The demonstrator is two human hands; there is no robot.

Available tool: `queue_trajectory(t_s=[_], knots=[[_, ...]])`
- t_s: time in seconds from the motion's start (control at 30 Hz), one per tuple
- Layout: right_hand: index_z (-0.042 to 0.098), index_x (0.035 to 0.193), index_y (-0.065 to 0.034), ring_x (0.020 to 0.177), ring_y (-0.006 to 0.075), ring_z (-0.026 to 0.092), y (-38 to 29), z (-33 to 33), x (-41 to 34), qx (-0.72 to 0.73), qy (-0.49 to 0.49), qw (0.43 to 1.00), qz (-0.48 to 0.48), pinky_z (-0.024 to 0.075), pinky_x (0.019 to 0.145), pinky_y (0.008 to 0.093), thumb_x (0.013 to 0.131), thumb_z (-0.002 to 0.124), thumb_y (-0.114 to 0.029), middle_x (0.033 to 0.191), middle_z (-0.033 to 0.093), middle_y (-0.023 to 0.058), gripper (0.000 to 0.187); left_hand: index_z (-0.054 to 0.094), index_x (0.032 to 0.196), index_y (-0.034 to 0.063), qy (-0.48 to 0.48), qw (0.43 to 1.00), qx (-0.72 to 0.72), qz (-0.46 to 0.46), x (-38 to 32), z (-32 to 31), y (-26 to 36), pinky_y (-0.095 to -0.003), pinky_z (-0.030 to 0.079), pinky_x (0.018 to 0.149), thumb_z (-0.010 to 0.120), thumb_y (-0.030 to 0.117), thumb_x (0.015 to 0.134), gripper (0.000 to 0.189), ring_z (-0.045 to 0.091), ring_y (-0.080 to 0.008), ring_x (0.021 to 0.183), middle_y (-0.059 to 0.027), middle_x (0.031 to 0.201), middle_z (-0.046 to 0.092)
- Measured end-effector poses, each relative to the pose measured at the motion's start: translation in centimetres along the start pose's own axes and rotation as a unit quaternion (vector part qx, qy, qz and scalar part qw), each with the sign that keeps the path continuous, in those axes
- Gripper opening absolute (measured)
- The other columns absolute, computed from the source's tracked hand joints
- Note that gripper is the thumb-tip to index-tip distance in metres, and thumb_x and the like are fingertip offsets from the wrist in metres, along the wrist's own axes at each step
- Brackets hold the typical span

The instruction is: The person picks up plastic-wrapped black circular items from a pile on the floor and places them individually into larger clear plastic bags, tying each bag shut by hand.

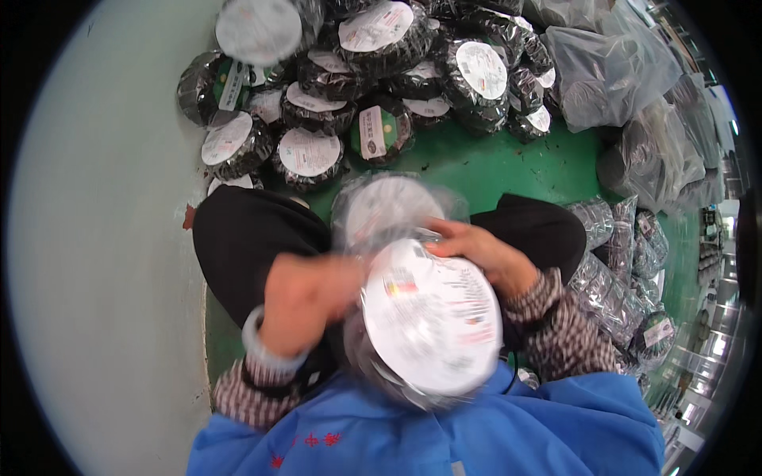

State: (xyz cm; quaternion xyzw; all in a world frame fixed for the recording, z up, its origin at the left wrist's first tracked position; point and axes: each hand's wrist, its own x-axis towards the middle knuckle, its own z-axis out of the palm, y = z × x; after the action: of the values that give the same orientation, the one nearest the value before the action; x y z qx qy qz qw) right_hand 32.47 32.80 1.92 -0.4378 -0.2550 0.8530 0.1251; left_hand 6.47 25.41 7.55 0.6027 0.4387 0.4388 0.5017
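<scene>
A round dark package in clear plastic film with a white round printed label (431,324) is held up in front of my blue garment. My right hand (482,253) grips its far right edge, fingers over the film. At its left edge is my left hand (306,297), with a pale bangle on the wrist; motion blur hides what its fingers do. Just beyond, between my knees, sits a second film-wrapped round package (390,208) with a white label, also blurred and partly covered by the first one and my hands.
Beyond my knees several similar packages (309,152) lie heaped on the green floor (524,163). Large translucent plastic bags (613,77) stand at the upper right. More wrapped packages (613,291) lie beside my right knee. A pale wall (113,238) runs along the left.
</scene>
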Motion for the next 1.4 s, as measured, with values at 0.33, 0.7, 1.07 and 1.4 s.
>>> queue_trajectory(t_s=[0.33,0.7,1.07,1.4], knots=[[0.043,0.132,0.0043,0.120,0.0267,0.052,7.5,-0.1,-6.8,0.350,0.130,0.928,-0.016,0.0398,0.104,0.0420,0.093,0.048,-0.022,0.132,0.051,0.0177,0.047,0.056,0.088,-0.0015,-0.121,0.980,0.091,-0.132,-7.9,3.9,-1.8,-0.0298,0.050,0.060,0.067,0.016,0.085,0.021,0.066,-0.0239,0.067,-0.0122,0.076,0.066],[0.057,0.123,-0.0017,0.130,0.0278,0.036,-5.0,-2.1,-2.8,-0.520,-0.241,0.811,-0.120,0.0228,0.110,0.0380,0.087,0.056,-0.005,0.132,0.052,0.0154,0.035,0.040,0.083,0.0119,0.119,0.744,-0.656,-0.044,-3.7,1.7,0.0,-0.0215,0.037,0.046,0.041,0.034,0.100,0.028,0.043,-0.0077,0.052,-0.0025,0.057,0.044],[0.019,0.139,0.0039,0.117,0.0373,0.047,-3.8,-13.1,29.6,-0.304,0.387,0.828,-0.270,0.0419,0.095,0.0420,0.060,0.082,-0.047,0.130,0.043,0.0255,0.113,0.034,0.083,0.0116,0.217,0.761,-0.591,-0.158,-4.5,-1.9,0.4,-0.0216,0.024,0.038,0.053,0.016,0.095,0.022,0.028,-0.0081,0.043,0.0015,0.055,0.031],[0.059,0.114,0.0021,0.081,0.0161,0.066,-11.7,4.8,-7.3,-0.156,0.025,0.883,-0.443,0.0540,0.073,0.0276,0.084,0.064,-0.014,0.097,0.067,0.0119,0.034,0.056,0.108,0.0063,0.200,0.743,-0.578,-0.271,7.5,-1.6,2.5,-0.0213,0.032,0.036,0.042,0.022,0.099,0.022,0.038,-0.0069,0.042,0.0034,0.062,0.048]])
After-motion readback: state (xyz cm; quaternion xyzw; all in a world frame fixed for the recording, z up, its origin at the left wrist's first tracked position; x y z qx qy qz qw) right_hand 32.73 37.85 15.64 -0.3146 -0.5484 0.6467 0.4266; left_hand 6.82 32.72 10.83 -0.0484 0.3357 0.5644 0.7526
